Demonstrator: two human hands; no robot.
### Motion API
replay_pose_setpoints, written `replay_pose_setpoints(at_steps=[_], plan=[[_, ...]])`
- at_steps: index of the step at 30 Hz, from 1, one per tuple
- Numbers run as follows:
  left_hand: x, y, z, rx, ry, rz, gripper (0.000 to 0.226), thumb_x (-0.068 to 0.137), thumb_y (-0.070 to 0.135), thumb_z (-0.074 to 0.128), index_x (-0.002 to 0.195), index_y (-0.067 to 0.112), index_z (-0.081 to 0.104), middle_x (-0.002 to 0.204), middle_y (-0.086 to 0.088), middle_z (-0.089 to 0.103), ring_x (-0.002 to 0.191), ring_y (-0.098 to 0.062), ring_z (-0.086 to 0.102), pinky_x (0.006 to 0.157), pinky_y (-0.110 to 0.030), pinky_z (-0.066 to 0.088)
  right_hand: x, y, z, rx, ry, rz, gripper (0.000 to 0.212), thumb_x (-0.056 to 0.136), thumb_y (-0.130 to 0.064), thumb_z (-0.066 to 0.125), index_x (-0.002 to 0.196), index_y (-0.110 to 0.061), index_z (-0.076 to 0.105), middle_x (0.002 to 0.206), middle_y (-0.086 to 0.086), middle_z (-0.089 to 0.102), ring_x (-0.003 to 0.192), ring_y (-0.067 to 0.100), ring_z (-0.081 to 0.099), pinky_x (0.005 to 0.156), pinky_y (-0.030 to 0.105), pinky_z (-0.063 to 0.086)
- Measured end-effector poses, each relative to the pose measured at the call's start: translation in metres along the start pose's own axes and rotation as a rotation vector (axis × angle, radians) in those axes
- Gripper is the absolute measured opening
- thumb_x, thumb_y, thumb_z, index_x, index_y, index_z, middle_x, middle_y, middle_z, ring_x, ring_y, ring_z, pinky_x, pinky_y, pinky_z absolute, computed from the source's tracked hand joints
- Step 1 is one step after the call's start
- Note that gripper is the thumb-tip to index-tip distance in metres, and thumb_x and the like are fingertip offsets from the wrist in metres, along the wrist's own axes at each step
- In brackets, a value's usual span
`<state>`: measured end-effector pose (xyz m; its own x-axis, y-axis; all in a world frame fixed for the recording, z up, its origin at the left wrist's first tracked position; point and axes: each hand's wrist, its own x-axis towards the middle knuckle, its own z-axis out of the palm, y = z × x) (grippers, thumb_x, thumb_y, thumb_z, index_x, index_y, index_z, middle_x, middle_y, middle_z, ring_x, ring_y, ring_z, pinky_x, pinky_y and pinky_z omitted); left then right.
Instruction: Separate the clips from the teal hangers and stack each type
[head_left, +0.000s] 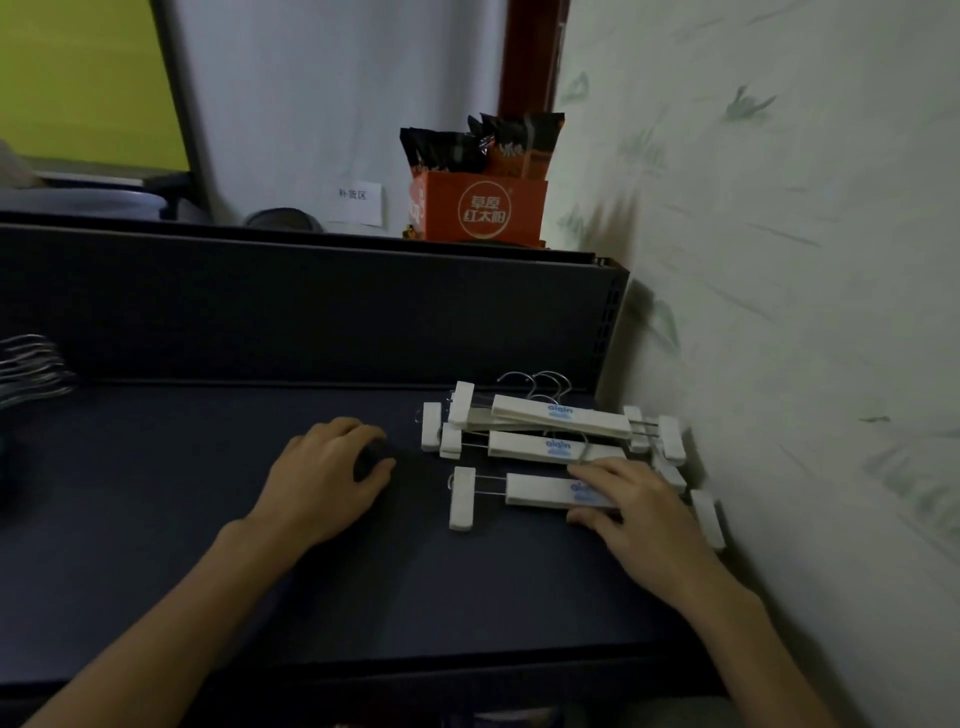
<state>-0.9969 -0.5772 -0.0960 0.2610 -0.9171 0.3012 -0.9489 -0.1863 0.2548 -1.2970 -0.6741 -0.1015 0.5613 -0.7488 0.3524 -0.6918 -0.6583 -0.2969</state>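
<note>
- A pile of white clip hangers lies at the right edge of the dark counter, against the wall.
- The right hand pinches the bar of the nearest hanger, thumb on its near side.
- The left hand curls round a small dark object, too dim to identify.
- An orange box of sachets stands beyond the back edge.

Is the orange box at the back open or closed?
Open. The orange box has no lid on top, and dark packets stick up out of it.
</note>
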Motion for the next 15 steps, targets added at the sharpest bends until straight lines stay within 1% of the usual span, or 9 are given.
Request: replay_pose_setpoints(at_steps=[2,6,7,9,11,15], plan=[[-0.004,-0.002,0.0,-0.004,-0.007,-0.019,0.045,0.089,0.047,0.051,0.129,0.025,0.05,0.132,0.003,0.05,0.116,-0.017,0.049,0.095,-0.034,0.041,-0.002,-0.001,-0.002,0.005,0.0,0.004,0.049,0.083,-0.039,0.066,0.13,-0.026,0.055,0.124,-0.01,0.054,0.116,0.009,0.044,0.1,0.026,0.036],[-0.016,-0.004,-0.004,0.008,-0.014,-0.048,0.046,0.09,0.048,0.049,0.13,0.025,0.049,0.133,0.004,0.049,0.117,-0.017,0.048,0.097,-0.034,0.039,0.002,-0.013,-0.009,0.018,0.043,0.0,0.046,0.086,-0.04,0.062,0.128,-0.023,0.056,0.121,-0.006,0.056,0.114,0.013,0.048,0.095,0.023,0.035],[-0.021,-0.005,-0.006,0.014,-0.01,-0.059,0.046,0.09,0.048,0.048,0.13,0.026,0.049,0.133,0.004,0.048,0.117,-0.017,0.047,0.097,-0.034,0.038,0.006,-0.018,-0.009,0.014,0.047,-0.011,0.046,0.086,-0.041,0.061,0.128,-0.022,0.056,0.121,-0.005,0.057,0.114,0.014,0.049,0.096,0.025,0.037],[-0.034,-0.008,-0.008,0.032,0.014,-0.073,0.045,0.09,0.048,0.048,0.13,0.025,0.049,0.133,0.004,0.048,0.118,-0.018,0.047,0.098,-0.035,0.037,0.015,-0.029,-0.005,-0.018,0.055,-0.05,0.048,0.087,-0.043,0.057,0.129,-0.02,0.055,0.122,-0.002,0.058,0.114,0.017,0.05,0.098,0.034,0.042],[-0.052,-0.014,-0.009,0.039,0.058,-0.1,0.045,0.09,0.047,0.049,0.129,0.024,0.051,0.132,0.003,0.05,0.118,-0.02,0.048,0.098,-0.037,0.037,0.023,-0.044,0.002,-0.041,0.059,-0.079,0.049,0.088,-0.045,0.055,0.13,-0.02,0.054,0.122,0.0,0.059,0.114,0.019,0.051,0.098,0.04,0.043],[-0.088,-0.03,-0.016,0.062,0.141,-0.185,0.043,0.089,0.044,0.052,0.127,0.023,0.054,0.131,0.001,0.052,0.12,-0.022,0.048,0.098,-0.038,0.037,0.026,-0.089,0.021,-0.035,0.062,-0.104,0.052,0.089,-0.049,0.052,0.132,-0.02,0.051,0.122,0.0,0.057,0.115,0.021,0.049,0.098,0.041,0.043]])
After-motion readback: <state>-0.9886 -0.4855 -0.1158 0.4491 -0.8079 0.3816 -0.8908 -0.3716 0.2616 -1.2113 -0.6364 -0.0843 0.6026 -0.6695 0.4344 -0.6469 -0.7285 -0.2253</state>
